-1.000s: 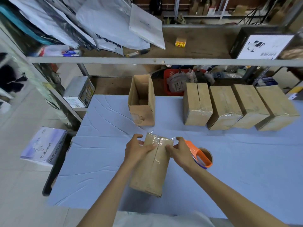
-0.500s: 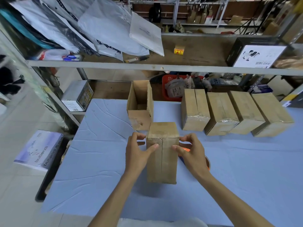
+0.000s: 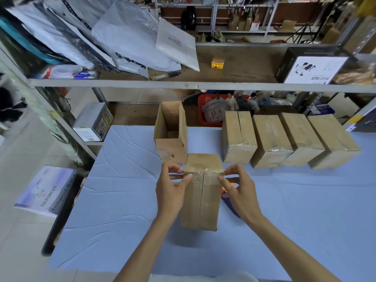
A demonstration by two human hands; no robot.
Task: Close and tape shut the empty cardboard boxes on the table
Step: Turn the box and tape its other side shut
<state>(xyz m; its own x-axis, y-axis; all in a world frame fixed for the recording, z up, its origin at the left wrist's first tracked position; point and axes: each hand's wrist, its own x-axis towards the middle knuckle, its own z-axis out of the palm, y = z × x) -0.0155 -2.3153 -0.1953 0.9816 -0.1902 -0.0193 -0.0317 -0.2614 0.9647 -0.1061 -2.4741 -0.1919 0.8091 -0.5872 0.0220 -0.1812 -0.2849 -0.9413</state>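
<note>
At centre, left hand (image 3: 173, 190) and right hand (image 3: 241, 193) pinch the taped tall brown cardboard box (image 3: 200, 202) — four sealed brown boxes (image 3: 284, 139) at two o'clock, one open-topped box (image 3: 169, 147) at twelve.

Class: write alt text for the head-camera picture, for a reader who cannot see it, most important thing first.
A person's left hand and right hand grip the top corners of a closed cardboard box standing on a blue-covered table. Behind it stand one open box and four taped boxes; an orange tape dispenser lies behind the right hand.
</note>
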